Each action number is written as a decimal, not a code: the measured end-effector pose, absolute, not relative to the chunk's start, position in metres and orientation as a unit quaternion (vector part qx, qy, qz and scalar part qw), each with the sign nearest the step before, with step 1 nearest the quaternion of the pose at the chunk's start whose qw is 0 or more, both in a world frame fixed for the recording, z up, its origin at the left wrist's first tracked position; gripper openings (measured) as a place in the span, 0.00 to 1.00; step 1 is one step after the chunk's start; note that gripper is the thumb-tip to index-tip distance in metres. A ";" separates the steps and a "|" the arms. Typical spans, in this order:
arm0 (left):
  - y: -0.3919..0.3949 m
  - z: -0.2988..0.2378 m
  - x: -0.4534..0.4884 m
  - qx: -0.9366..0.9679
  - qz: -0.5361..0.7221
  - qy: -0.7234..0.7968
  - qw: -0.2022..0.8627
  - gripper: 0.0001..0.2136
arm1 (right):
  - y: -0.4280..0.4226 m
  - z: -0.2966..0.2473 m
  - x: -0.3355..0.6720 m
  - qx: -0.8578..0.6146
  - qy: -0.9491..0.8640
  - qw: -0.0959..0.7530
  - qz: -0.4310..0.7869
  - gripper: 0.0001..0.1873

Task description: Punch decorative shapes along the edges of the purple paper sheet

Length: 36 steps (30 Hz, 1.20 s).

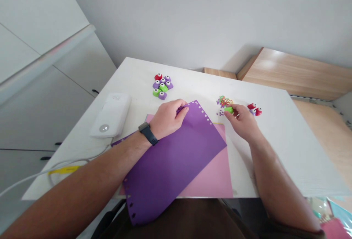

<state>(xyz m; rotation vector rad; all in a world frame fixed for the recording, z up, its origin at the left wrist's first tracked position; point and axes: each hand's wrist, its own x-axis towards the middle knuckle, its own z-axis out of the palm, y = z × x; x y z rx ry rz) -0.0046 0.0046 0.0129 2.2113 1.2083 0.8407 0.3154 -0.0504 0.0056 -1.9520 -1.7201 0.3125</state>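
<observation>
Pinching the far edge of a purple paper sheet (176,158) with the left hand (168,117), wearing a dark watch (148,133) on that wrist. Grasping a green craft punch (228,110) with the right hand (243,122), right of the sheet and just beside a pile of multicoloured paper bits (224,101). Holding the purple sheet askew over a pink sheet (213,180) on the white counter (283,151), showing punched shapes along its far right and near left edges. Seeing red, purple and green punches (163,87) clustered farther off, red and purple punches (257,112) grouped at right, and a white device (111,116) at left.
</observation>
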 end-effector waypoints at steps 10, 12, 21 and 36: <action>0.007 0.008 -0.004 0.810 0.315 0.432 0.242 0.09 | -0.056 0.021 0.322 -0.741 -0.638 0.128 0.162 0.15; 0.007 0.007 -0.005 0.809 0.318 0.432 0.241 0.09 | -0.055 0.021 0.322 -0.729 -0.661 0.113 0.139 0.15; 0.009 0.001 -0.006 0.808 0.326 0.424 0.247 0.08 | -0.051 0.013 0.334 -0.749 -0.644 0.122 0.101 0.12; 0.009 0.003 -0.003 0.808 0.316 0.429 0.251 0.09 | -0.056 0.007 0.351 -0.781 -0.624 0.009 -0.009 0.13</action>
